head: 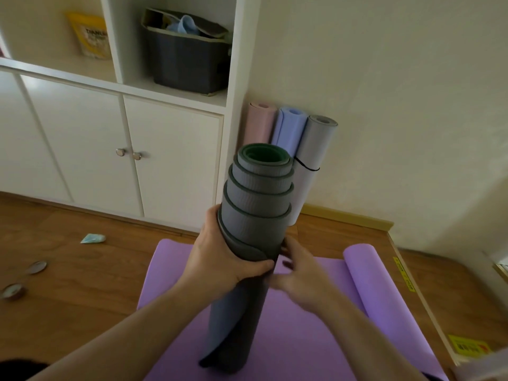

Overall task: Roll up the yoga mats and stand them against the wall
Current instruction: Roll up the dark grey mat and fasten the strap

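Fingers of my left hand wrap the grey mat around its middle, thumb across the near face, holding it upright over the purple mat. My right hand sits on the roll's right side, fingertips touching the outer flap; it is blurred, so I cannot tell whether it pinches the edge or only presses it.

Grey mat has telescoped: its inner turns stick out at the top in steps, with the green core highest. Its lower end appears to rest on the purple mat, near the bottom of the view.

I judge the step in hand is tidying this roll before it goes to the wall. To do it well I would keep the left grip firm so the outer wrap cannot slacken, press the stepped turns down flush, then draw the loose flap snug with the right hand.

Three rolled mats already lean in the far corner: pink, blue and pale grey. The free spot looks to be just right of the pale grey one. A loose roll could sag or unroll there.
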A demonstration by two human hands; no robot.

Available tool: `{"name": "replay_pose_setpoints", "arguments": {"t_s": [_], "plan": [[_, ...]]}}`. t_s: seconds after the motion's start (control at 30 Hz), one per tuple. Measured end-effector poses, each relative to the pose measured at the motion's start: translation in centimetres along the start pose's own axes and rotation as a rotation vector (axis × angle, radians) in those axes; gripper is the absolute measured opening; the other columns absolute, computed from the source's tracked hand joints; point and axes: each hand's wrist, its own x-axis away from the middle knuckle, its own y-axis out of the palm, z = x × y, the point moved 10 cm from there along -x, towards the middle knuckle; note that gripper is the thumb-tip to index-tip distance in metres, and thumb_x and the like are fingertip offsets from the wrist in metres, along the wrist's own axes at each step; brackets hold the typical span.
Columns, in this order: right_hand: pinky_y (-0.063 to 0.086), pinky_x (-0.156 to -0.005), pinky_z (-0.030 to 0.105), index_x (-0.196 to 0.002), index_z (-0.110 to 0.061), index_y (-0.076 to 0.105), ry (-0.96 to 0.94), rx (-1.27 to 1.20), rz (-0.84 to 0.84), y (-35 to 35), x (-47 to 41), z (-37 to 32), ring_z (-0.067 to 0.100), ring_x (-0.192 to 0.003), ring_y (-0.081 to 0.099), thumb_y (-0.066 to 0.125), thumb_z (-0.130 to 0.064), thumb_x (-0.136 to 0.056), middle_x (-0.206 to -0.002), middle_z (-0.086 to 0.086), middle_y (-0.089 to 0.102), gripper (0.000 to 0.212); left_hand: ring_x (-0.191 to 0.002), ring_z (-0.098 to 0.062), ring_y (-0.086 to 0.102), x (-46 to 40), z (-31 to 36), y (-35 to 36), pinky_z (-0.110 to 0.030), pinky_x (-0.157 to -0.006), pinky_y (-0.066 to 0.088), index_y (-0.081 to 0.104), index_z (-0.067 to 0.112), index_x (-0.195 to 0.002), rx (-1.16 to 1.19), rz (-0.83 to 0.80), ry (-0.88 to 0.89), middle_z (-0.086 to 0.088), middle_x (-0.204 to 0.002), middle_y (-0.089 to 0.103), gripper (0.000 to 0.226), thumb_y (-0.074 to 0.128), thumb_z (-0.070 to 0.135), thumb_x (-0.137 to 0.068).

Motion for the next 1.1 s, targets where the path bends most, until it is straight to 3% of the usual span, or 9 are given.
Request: {"name": "replay_pose_setpoints", "arguments": {"t_s": [0.1,0.2,0.3,0.47,0.57,0.7,0.8,0.97,1.1], "plan": [[0.056,-0.094,0.037,-0.132,-0.025,0.064,-0.111,-0.219,0.284,-7.4,-0.6,-4.7,0.012,-0.116,0.069,0.062,-0.002,-0.079,-0.12,-0.008,0.074,0.058,-0.118,-0.001,0.055,0.4,0.1,0.5,-0.025,-0.088,0.052,0.029,0.048,-0.141,-0.01,-0.045,-0.02,0.025,-0.127,0.054,0.128,0.102,0.053,-0.036],[0.052,-0.101,0.038,-0.136,-0.025,0.066,-0.312,-0.128,0.467,-13.1,-0.8,-13.7,0.011,-0.119,0.067,0.053,-0.02,-0.092,-0.126,-0.009,0.071,0.045,-0.122,-0.004,0.054,1.1,0.4,1.8,-0.036,-0.097,0.056,0.027,0.05,-0.143,-0.039,-0.113,-0.031,0.025,-0.131,0.053,0.13,0.1,0.055,-0.036],[0.043,-0.096,0.02,-0.141,-0.036,0.063,-0.408,0.281,0.305,-11.8,-0.9,-22.3,-0.014,-0.112,0.057,0.046,-0.045,-0.11,-0.125,-0.025,0.064,0.036,-0.124,-0.002,0.052,1.9,1.0,3.1,-0.035,-0.099,0.057,0.025,0.052,-0.144,-0.052,-0.173,-0.022,0.028,-0.13,0.051,0.131,0.101,0.051,-0.038],[0.055,-0.093,0.042,-0.102,-0.031,0.077,-0.053,0.87,-0.08,-3.6,-3.7,-18.3,0.014,-0.093,0.071,0.039,-0.079,-0.099,-0.102,-0.01,0.077,0.062,-0.121,0.002,0.049,2.4,1.1,4.1,-0.011,-0.079,0.047,0.021,0.055,-0.14,-0.105,-0.23,-0.042,0.034,-0.127,0.044,0.126,0.103,0.047,-0.044],[0.056,-0.09,0.044,-0.1,-0.026,0.078,-0.041,0.865,-0.021,-3.6,-4.1,-17.5,0.015,-0.089,0.069,0.04,-0.075,-0.1,-0.094,-0.008,0.075,0.062,-0.115,0.008,0.049,2.9,0.8,3.7,-0.009,-0.076,0.046,0.015,0.061,-0.133,-0.157,-0.252,-0.061,0.037,-0.125,0.041,0.121,0.1,0.052,-0.047],[0.057,-0.086,0.041,-0.099,-0.018,0.081,-0.052,0.845,-0.001,-3.5,-4.6,-17.6,0.022,-0.086,0.074,0.042,-0.071,-0.101,-0.097,0.004,0.079,0.065,-0.105,-0.004,0.05,3.6,1.5,2.2,-0.025,-0.085,0.053,0.03,0.035,-0.139,-0.512,-0.243,-0.102,0.022,-0.123,0.042,0.104,0.085,0.068,-0.058],[0.056,-0.083,0.037,-0.102,-0.015,0.081,-0.064,0.836,0.012,-3.1,-4.9,-17.6,0.025,-0.09,0.075,0.043,-0.067,-0.102,-0.1,0.007,0.08,0.065,-0.081,-0.008,0.058,3.8,3.0,1.1,-0.024,-0.068,0.049,0.049,0.025,-0.104,-0.797,-0.314,-0.118,0.013,-0.097,0.059,0.063,0.074,0.071,-0.069],[0.042,-0.061,0.035,-0.069,-0.015,0.057,-0.068,0.854,0.011,-1.2,-5.4,-16.8,0.019,-0.059,0.058,0.043,-0.062,-0.104,-0.059,-0.003,0.053,0.059,-0.075,-0.011,0.063,4.1,3.5,0.3,-0.025,-0.065,0.056,0.055,0.026,-0.083,-0.789,-0.412,-0.173,0.006,-0.082,0.063,0.025,0.067,0.047,-0.088],[0.037,-0.061,0.036,-0.065,-0.019,0.045,-0.055,0.837,0.027,-1.1,-5.7,-16.8,0.02,-0.059,0.053,0.042,-0.06,-0.104,-0.06,-0.002,0.049,0.057,-0.077,-0.014,0.062,3.5,3.1,-0.5,-0.026,-0.067,0.054,0.051,0.021,-0.08,-0.738,-0.391,-0.2,0.004,-0.082,0.061,0.022,0.057,0.028,-0.1]]}}
